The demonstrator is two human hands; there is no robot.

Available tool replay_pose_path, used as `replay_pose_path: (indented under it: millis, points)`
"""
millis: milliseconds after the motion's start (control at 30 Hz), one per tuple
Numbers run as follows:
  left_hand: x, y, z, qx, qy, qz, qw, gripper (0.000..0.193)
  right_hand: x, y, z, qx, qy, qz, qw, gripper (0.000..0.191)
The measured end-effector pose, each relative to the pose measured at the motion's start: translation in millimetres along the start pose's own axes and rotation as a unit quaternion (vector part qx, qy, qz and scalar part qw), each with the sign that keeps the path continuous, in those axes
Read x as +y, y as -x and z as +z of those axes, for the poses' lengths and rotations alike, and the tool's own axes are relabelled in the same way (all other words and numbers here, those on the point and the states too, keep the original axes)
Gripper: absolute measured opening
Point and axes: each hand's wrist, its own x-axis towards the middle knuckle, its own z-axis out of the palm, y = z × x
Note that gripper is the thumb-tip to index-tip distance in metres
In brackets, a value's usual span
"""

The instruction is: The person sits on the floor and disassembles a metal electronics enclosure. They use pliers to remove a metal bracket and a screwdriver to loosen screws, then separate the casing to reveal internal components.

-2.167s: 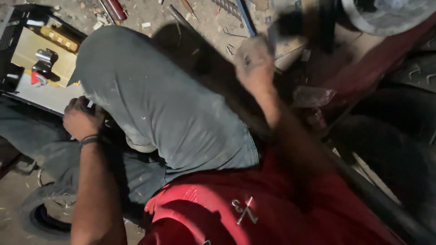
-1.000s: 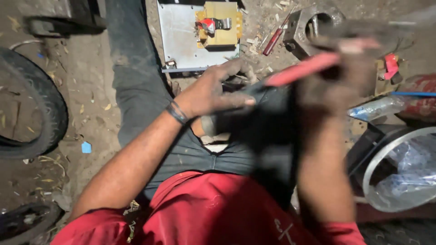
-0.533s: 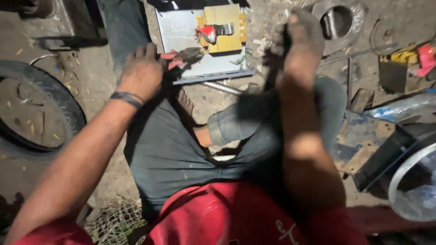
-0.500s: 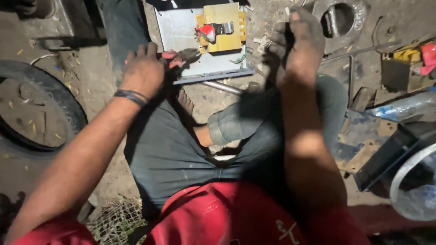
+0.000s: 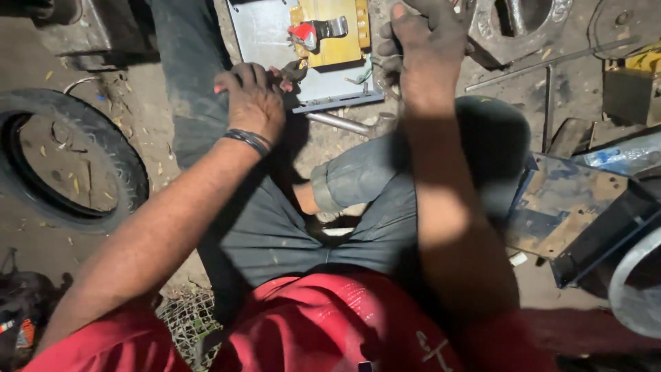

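I sit on the ground with my legs in grey trousers stretched out. My left hand (image 5: 253,102) is closed around red-handled pliers (image 5: 295,69), whose dark jaws touch the near edge of a grey metal plate (image 5: 265,41). A yellow switch block (image 5: 337,41) with a red lever (image 5: 304,33) is mounted on the plate. My right hand (image 5: 421,43), dirty and with curled fingers, is raised at the plate's right edge. Whatever sits in its fingertips is cut off by the top of the view.
A thin metal rod (image 5: 339,123) lies just below the plate. A tyre (image 5: 131,172) lies on the dirt at left. A blue metal box (image 5: 585,207) is at right, with a yellow box (image 5: 633,76) and a grey metal housing (image 5: 496,34) behind it. Wire mesh (image 5: 182,320) is by my hip.
A second ago both hands were close together over my lap with the red-handled tool. Now the left hand holds it at the plate and the right hand is at the plate's right edge.
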Motion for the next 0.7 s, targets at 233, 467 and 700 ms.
replay_pose_path:
  millis: [233, 467, 700]
  points:
    - [-16.1, 11.6, -8.7, 0.096, -0.055, 0.05, 0.993, 0.044, -5.2, 3.2, 2.8, -0.024, -0.039, -0.011, 0.999, 0.025]
    - [-6.4, 13.7, -10.2, 0.087, -0.115, 0.034, 0.989, 0.042, -3.2, 1.0, 6.2, -0.005, -0.017, 0.016, 1.0, 0.019]
    - [-15.9, 1.6, 0.1, 0.098, -0.072, 0.069, 0.99, 0.046, -6.4, 6.6, 8.1, -0.018, -0.022, -0.003, 1.0, 0.016]
